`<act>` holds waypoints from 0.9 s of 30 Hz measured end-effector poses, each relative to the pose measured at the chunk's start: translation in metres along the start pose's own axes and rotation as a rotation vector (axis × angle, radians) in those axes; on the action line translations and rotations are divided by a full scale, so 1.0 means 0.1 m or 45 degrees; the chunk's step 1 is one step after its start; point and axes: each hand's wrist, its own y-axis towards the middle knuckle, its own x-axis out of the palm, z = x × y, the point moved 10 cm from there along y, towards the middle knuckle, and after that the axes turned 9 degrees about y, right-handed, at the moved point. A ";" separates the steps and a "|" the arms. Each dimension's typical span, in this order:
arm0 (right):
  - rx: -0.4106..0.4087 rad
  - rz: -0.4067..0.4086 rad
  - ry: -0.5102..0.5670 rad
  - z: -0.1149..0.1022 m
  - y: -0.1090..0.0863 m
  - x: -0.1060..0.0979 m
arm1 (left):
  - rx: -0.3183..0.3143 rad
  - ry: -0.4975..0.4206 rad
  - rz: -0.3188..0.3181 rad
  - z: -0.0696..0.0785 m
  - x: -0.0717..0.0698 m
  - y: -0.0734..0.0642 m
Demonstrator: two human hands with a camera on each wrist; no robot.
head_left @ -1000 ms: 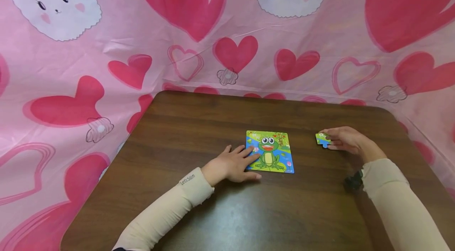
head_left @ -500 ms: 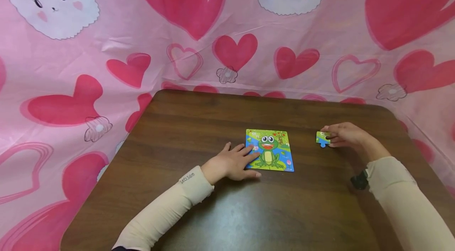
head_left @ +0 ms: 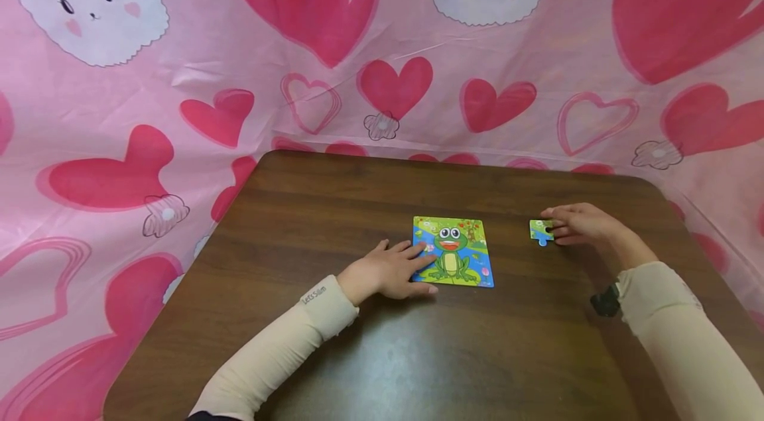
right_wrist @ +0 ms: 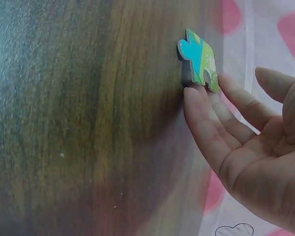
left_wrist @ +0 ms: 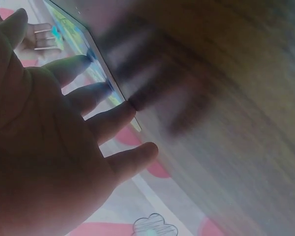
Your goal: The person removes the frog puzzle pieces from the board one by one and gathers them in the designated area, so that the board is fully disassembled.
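Observation:
In the head view a square frog puzzle (head_left: 451,252) lies on the table. My left hand (head_left: 390,270) rests at its left side, fingers spread, with some fingertips over the puzzle's edge. The left wrist view shows those fingers extended along the puzzle's rim (left_wrist: 101,69). To the right of it, apart, is a green and blue jigsaw piece (head_left: 541,232) with a tab on its near side. My right hand (head_left: 587,223) reaches it from the right, its fairly straight fingertips at the edge of the piece. In the right wrist view the fingers (right_wrist: 199,110) are loosely extended beside the piece.
The brown wooden table (head_left: 507,355) has rounded far corners. A pink curtain (head_left: 334,103) with hearts and white animal faces hangs behind it and along both sides. A dark device (head_left: 605,301) sits under my right wrist.
My right hand has moved slightly right and its fingers have loosened around the jigsaw piece, more of which now shows. The left hand and the frog puzzle have stayed in place.

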 end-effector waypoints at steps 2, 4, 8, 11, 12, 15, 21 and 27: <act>0.006 0.002 -0.002 -0.01 -0.01 0.00 | 0.004 -0.011 -0.001 0.00 0.00 -0.01; 0.008 0.000 -0.001 -0.01 -0.02 0.01 | 0.005 -0.018 -0.002 -0.01 -0.01 -0.02; 0.006 0.006 0.004 0.00 -0.03 0.00 | -0.001 -0.028 -0.007 -0.01 -0.01 -0.01; 0.001 0.008 -0.002 -0.01 -0.04 -0.01 | -0.008 -0.030 -0.008 -0.02 0.00 -0.01; -0.001 0.007 -0.006 -0.01 -0.04 -0.01 | -0.010 -0.031 -0.009 -0.02 0.00 -0.01; -0.007 0.005 -0.021 -0.03 -0.06 -0.01 | -0.019 -0.025 -0.006 -0.03 0.00 -0.01; -0.007 0.029 -0.003 -0.02 -0.08 -0.07 | -0.025 -0.011 -0.004 -0.03 0.00 -0.02; -0.035 0.056 0.040 -0.04 -0.07 -0.11 | -0.013 -0.026 0.005 -0.02 -0.02 -0.04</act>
